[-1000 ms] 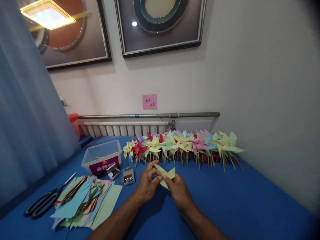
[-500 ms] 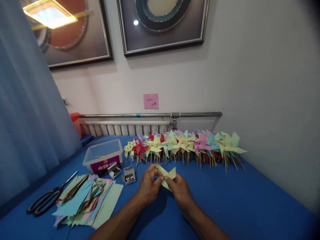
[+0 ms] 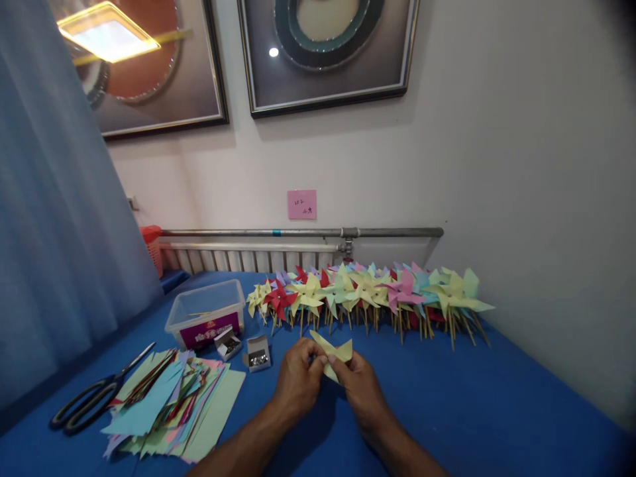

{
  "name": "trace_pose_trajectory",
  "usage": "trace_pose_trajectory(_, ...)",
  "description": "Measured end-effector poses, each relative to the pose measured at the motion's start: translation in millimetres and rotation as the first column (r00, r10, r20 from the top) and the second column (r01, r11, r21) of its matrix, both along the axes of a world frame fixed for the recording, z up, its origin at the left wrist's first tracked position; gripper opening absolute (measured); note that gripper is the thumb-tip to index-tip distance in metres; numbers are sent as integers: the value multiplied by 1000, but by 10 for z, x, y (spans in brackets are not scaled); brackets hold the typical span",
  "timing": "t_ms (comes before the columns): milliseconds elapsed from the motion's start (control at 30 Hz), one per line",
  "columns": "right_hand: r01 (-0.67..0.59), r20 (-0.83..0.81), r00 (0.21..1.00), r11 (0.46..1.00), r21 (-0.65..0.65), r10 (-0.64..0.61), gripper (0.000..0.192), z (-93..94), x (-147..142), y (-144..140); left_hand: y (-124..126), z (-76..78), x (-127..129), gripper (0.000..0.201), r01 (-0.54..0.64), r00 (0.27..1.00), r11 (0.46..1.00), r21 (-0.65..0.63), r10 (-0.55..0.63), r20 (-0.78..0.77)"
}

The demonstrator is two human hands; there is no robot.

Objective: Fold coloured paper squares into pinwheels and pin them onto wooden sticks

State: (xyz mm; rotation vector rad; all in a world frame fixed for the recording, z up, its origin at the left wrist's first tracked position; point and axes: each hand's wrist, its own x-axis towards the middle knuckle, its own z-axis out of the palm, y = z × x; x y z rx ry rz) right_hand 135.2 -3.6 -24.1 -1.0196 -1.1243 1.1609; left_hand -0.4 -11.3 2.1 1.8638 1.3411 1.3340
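Observation:
Between my two hands is a pale yellow paper pinwheel (image 3: pixel 332 347), partly folded, with its points sticking up and out. My left hand (image 3: pixel 301 372) pinches its left side with thumb and fingers. On the other side my right hand (image 3: pixel 360 383) grips the paper, its thumb pressed near the middle. The fingers cover the pinwheel's centre, so I cannot see whether a pin is there. Just left of my hands stand two small open boxes, one of shiny metal pins (image 3: pixel 258 358) and one of darker pins (image 3: pixel 229 344).
Finished pinwheels (image 3: pixel 365 291) on sticks lie in a long row behind my hands. A clear plastic tub (image 3: pixel 206 298) holds a few sticks. Stacked coloured paper (image 3: pixel 211 411) and black-handled scissors (image 3: pixel 94 397) lie at left on the blue cloth (image 3: pixel 472 404). A curtain (image 3: pixel 64 199) hangs at left.
My fingers have shifted slightly on the yellow paper, and its right-hand flap now looks more folded over toward the middle. The whole view has tilted up a little.

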Motion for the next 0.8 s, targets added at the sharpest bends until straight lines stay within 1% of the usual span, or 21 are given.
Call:
trace_pose_trajectory(100,-6,-20,1000,999,-33,5,44,32,4,-1,10,-8,-9,13,24,1000,1000,16,-24,-1)
trace_pose_trajectory(233,-10,-34,999,999,-45,9,44,62,3,-8,3,-4,-11,14,15,1000,999,28,-14,-28)
trace_pose_trajectory(400,-18,-52,999,999,-50,16,42,74,13,-16,-8,10,-12,14,20,999,1000,-15,-20,-44)
trace_pose_trajectory(533,-48,-47,998,999,-23,46,42,17,32,41,-12,12,-15,15,1,998,1000,-18,-2,-55)
trace_pose_trajectory(667,-50,-23,998,999,2,50,45,-69,42,116,-12,14,-12,14,-11,998,1000,-26,10,-62)
trace_pose_trajectory(800,-46,-1,999,999,1,46,46,-85,49,122,-14,19,-3,14,-33,997,999,-34,30,-76)
